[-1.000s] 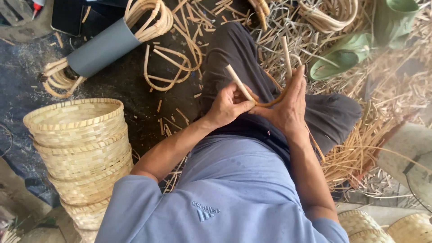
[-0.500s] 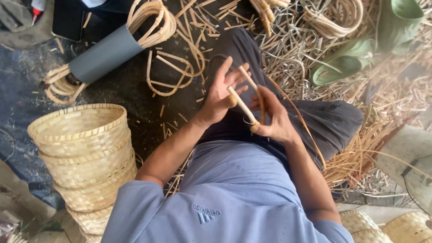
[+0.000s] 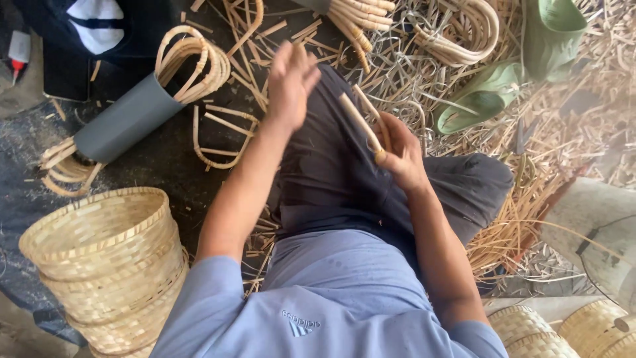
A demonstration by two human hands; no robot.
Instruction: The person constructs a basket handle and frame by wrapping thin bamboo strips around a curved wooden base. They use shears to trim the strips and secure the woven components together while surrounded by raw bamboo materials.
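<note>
Cane stick (image 3: 359, 121) gripped in right hand (image 3: 401, 156) – slants up-left toward the left hand (image 3: 289, 78), spread open, holding nothing.

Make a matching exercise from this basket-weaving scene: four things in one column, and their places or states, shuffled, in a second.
Things:
1. stack of woven baskets
2. grey tube
3. cane stick
4. left hand

Places or states:
A. held in the right hand
B. raised and open, holding nothing
C. lower left, beside the person's left arm
D. lying on the dark floor with bent cane loops stuck through it

Pairs: 1-C, 2-D, 3-A, 4-B
</note>
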